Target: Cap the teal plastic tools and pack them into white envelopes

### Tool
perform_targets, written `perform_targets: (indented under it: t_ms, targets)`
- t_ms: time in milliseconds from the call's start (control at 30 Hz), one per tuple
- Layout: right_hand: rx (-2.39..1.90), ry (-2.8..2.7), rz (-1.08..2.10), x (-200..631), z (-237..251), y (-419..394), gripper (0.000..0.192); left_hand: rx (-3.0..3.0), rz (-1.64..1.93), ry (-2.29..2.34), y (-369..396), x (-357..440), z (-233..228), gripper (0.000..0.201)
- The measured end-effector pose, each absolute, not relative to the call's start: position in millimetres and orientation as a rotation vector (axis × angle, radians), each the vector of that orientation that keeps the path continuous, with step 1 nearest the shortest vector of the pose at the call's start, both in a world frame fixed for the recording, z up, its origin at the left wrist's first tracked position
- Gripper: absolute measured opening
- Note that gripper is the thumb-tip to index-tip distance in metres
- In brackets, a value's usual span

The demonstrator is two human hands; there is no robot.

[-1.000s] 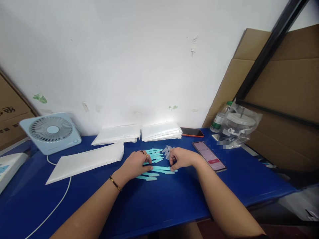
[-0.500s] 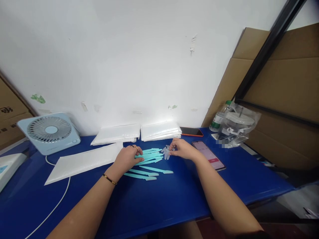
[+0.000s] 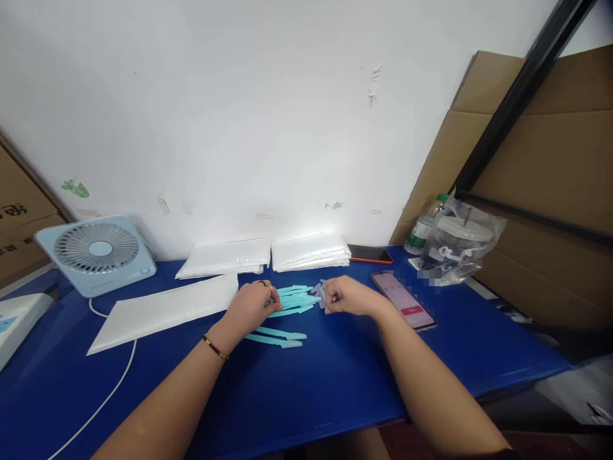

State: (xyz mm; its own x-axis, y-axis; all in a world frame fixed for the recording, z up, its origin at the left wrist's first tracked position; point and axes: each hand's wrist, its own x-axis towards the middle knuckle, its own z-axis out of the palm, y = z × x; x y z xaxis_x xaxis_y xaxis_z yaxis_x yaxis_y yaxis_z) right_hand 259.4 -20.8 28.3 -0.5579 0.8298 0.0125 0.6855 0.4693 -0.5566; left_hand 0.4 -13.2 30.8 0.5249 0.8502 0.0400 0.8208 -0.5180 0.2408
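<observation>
- Blue table (image 3: 297,396): the work surface; everything listed below rests on it, within arm's reach of the person seated at its near edge.
- Cardboard sheets (image 3: 550,160): leaned against the wall at the right, clear of the working area.
- Desk fan (image 3: 98,252): stands at the far left with its grille tilted toward the person; its white cable (image 3: 103,396) runs off the near edge.
- White flat bag (image 3: 165,310): lies alone just left of the left hand, apparently set apart from the two stacks of white bags (image 3: 268,254) stored against the wall.
- Clear bag with a cup (image 3: 460,246) and a bottle (image 3: 424,227): parked at the far right.
- Two phones: one face up with a lit screen (image 3: 403,300) just right of the right wrist, probably placed to be read while working; one dark (image 3: 370,253) farther back.
- Left hand (image 3: 251,306): palm down, fingers curled together onto the near ends of the fanned turquoise strips (image 3: 294,297), seemingly pinning or gathering them. A bracelet sits on the wrist.
- Right hand (image 3: 347,297): fingers closed in a pinch at the far end of the fan, touching the small pale caps (image 3: 320,292). Exactly what is pinched cannot be told.
- Two loose turquoise strips (image 3: 278,338): lie flat just nearer than the left hand, apart from the fan.
</observation>
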Motion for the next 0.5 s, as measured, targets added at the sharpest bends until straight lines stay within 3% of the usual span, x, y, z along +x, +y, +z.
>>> perform_targets:
  t_ms: [167,300,500]
  targets:
    - [-1.322,-2.196,0.874,255,28,-22,0.029,2.593,0.23,1.418,-12,0,35,0.021]
    - [-1.257,-2.099,1.018,252,21,-18,0.026,2.6,0.244,1.433,-9,0,29,0.021]
    - [-1.503,-2.05,0.691,269,14,-3,0.025,2.558,0.28,1.44,-4,-13,27,0.02]
